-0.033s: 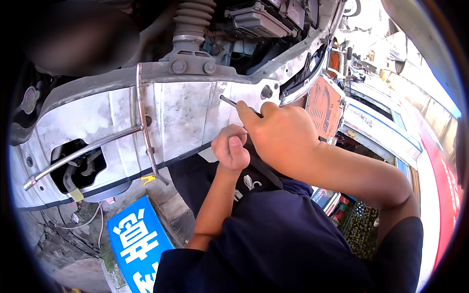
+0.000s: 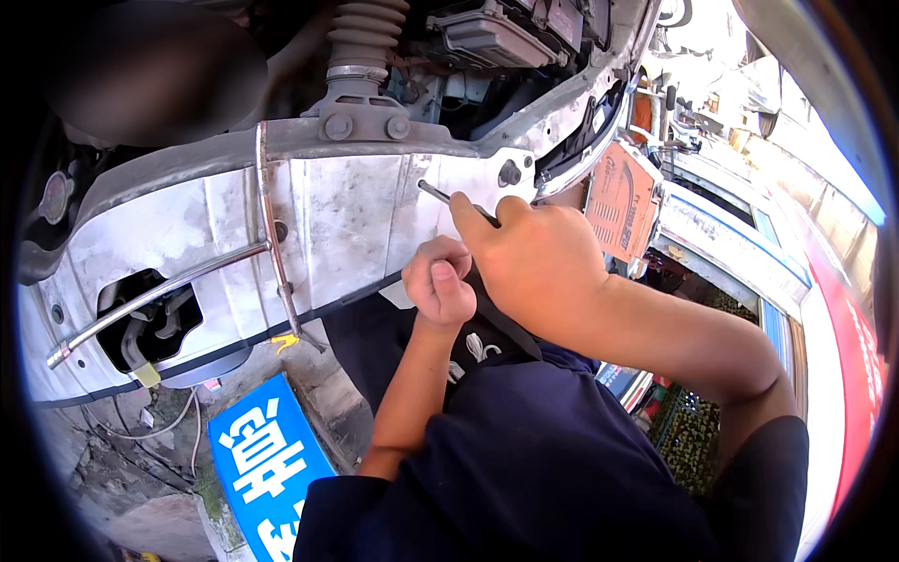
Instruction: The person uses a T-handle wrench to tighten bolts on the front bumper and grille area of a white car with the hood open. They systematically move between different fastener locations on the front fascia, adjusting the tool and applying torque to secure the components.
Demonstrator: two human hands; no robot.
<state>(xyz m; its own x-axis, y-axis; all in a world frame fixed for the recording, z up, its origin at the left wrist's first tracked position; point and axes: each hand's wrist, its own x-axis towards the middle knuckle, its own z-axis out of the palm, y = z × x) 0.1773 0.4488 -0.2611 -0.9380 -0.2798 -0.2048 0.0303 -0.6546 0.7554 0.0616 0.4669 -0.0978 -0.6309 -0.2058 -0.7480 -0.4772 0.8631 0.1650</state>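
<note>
My right hand (image 2: pixel 543 258) is closed around a thin dark metal rod-like tool (image 2: pixel 434 192). The tool's tip points up and left at the white, scuffed car front panel (image 2: pixel 351 211); whether it touches cannot be told. Just below and left of it, my left hand (image 2: pixel 438 281) is curled with its thumb over the fingers. What it holds, if anything, is hidden. Against the panel rests a T-shaped metal wrench (image 2: pixel 169 295), its crossbar upright and its long shaft slanting down to the left across an oblong opening (image 2: pixel 150 323).
Above the panel lie the engine bay parts, with a ribbed grey hose (image 2: pixel 367 37) and a bolted bracket (image 2: pixel 367 125). A blue sign board (image 2: pixel 267 468) with white characters stands below. To the right is a cardboard box (image 2: pixel 623 201). Cables (image 2: pixel 154 433) trail over the ground.
Both hands and the tool have shifted very slightly left. Their grips look the same.
</note>
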